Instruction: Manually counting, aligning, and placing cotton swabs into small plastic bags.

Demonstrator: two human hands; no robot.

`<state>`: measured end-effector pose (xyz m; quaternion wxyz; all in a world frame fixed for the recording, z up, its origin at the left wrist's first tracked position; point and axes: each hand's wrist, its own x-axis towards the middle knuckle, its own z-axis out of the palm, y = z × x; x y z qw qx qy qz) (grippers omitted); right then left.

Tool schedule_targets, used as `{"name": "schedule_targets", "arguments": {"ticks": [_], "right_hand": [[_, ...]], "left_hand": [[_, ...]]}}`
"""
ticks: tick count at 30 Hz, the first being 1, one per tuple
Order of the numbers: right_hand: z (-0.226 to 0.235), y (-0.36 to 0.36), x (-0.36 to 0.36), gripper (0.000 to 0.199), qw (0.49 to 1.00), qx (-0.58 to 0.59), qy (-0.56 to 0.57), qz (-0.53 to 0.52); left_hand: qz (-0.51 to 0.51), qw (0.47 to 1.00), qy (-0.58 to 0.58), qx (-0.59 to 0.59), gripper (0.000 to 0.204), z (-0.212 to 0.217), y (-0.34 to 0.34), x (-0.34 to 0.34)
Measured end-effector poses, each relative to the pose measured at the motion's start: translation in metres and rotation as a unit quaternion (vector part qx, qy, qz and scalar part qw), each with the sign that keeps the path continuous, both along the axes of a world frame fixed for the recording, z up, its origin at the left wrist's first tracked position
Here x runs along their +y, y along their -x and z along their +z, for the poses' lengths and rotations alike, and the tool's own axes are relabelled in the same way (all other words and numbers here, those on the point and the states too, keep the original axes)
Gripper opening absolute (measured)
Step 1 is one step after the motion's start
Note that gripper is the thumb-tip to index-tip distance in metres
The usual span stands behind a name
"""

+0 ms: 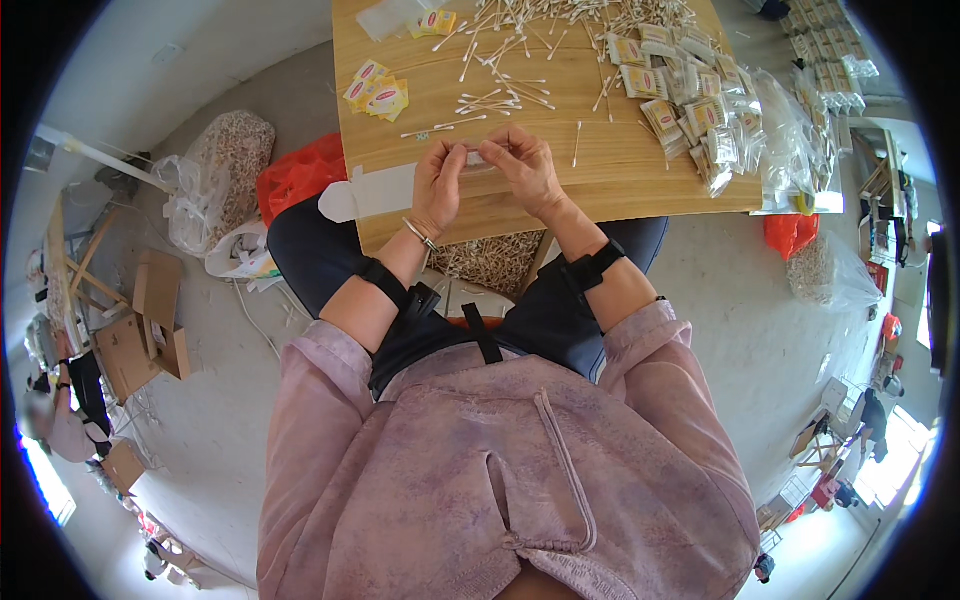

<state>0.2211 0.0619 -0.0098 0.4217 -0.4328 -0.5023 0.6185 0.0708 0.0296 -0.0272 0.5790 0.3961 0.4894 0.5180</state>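
My left hand [438,188] and my right hand [524,172] meet over the near edge of the wooden table [560,195]. Between thumbs and fingers, both pinch a small clear plastic bag [486,157]; what it contains is too small to tell. Just beyond the hands lie loose cotton swabs [500,102], with a single swab [577,143] to the right of my right hand. A white strip of paper or card [385,190] lies flat beside my left hand. Farther left is a small pile of yellow-and-white cards [380,92].
Filled clear packets [700,115] are heaped at the table's right, beside loose plastic bags [785,130]. More swabs [640,15] cover the far side. Below the table edge sits a container of swabs [485,262]. A red bag [300,175] and cardboard boxes [150,315] stand at left.
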Motion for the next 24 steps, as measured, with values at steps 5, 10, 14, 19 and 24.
{"name": "schedule_targets", "arguments": {"ticks": [5,10,14,19,24], "right_hand": [[0.000,0.000,0.000,0.011,0.999,0.034,-0.017,0.003],[-0.004,0.000,0.003,0.014,1.000,0.008,-0.012,0.017],[-0.001,-0.001,0.000,0.015,0.996,0.065,0.053,-0.032],[-0.003,-0.004,0.000,0.013,0.999,0.030,0.039,-0.022],[-0.006,-0.007,0.001,0.013,0.999,0.050,0.011,-0.004]], "left_hand": [[-0.004,0.999,-0.036,0.039,0.021,0.007,-0.003,0.003],[-0.021,0.999,-0.019,-0.019,0.017,0.001,0.005,0.001],[0.005,0.998,-0.066,-0.017,0.014,0.009,-0.005,0.000],[0.008,0.998,-0.037,-0.051,0.013,-0.001,-0.001,0.003],[-0.012,0.998,-0.034,-0.052,0.012,-0.003,0.001,0.004]]}}
